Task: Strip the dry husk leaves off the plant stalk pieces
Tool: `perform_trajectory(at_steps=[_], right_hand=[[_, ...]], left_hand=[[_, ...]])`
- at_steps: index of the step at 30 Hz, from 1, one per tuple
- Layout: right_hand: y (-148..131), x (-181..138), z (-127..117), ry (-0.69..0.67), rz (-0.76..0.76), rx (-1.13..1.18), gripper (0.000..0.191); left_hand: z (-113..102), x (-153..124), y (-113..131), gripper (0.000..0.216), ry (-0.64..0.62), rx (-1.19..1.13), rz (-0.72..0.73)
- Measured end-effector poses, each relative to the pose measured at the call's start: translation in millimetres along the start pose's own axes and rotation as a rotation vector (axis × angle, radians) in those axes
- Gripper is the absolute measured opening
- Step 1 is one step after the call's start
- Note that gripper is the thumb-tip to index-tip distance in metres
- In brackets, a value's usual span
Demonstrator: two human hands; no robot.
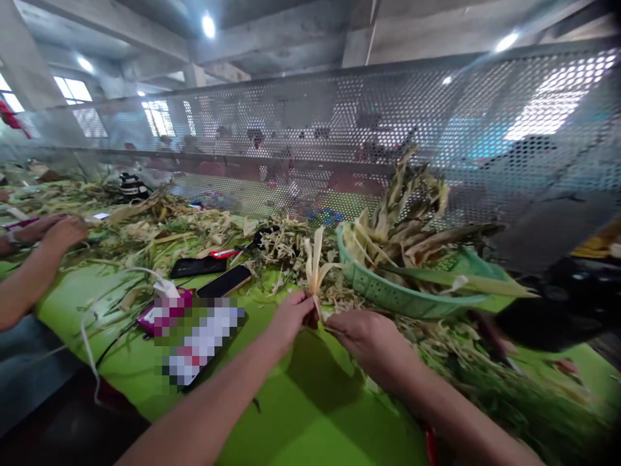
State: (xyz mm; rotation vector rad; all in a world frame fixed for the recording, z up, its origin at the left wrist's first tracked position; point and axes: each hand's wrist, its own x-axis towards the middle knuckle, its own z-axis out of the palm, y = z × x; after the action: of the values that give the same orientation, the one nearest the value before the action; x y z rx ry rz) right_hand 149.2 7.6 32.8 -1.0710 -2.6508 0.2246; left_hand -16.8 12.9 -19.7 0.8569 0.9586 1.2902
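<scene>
My left hand (pixel 291 317) is closed in a pinch on the base of a small pale bundle of dried leaf strips (pixel 315 262) that stands upright above the green table (pixel 310 401). My right hand (pixel 361 336) is closed just to the right of it, fingers pressed on the same bundle's base and on loose strips lying there. Right behind my hands sits a green plastic basket (pixel 388 294) heaped with dried husks and leaves (pixel 407 213).
Dried plant scraps (pixel 160 226) cover the table's far side. Two phones (pixel 224 281), red-handled scissors (pixel 233 251) and a white charger with cable (pixel 162 285) lie left of centre. Another person's arm (pixel 33 265) rests at left. A perforated metal screen (pixel 388 123) walls the back.
</scene>
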Motion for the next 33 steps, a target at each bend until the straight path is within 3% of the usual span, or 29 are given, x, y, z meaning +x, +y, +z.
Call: perform_trajectory(at_steps=[7,12,16,19,22,26,31,33], right_hand=[[15.7,-3.8,14.3,-0.067,0.031,0.004,0.027],[23.2,1.0,3.5,-0.066,0.058,0.181,0.012],[28.9,3.1,-13.0,0.039,0.204,0.555,0.034],[29.0,4.3,-14.8,0.171,0.300,0.794,0.038],[26.0,6.0,-8.0,0.247,0.342,0.877,0.039],[20.6,4.0,-1.3,0.255,0.381,0.784,0.038],[7.4,-5.5,-8.9,0.347,0.296,0.298,0.023],[1.1,-7.9,-11.7,0.362,0.249,0.213,0.020]], left_hand=[[-1.6,-9.3,3.2,0.023,-0.079,-0.172,-0.169],[-2.5,-12.8,3.6,0.023,-0.063,-0.099,-0.110],[0.1,-13.4,5.2,0.021,-0.059,0.048,-0.025],[2.4,-14.4,4.1,0.020,-0.076,0.153,-0.005],[4.0,-15.8,-0.6,0.020,-0.088,0.253,0.004],[4.5,-16.0,-9.8,0.017,-0.058,0.367,0.027],[3.3,-15.5,-19.2,0.017,-0.018,0.478,0.103],[3.0,-17.3,-21.1,0.018,-0.031,0.513,0.158]])
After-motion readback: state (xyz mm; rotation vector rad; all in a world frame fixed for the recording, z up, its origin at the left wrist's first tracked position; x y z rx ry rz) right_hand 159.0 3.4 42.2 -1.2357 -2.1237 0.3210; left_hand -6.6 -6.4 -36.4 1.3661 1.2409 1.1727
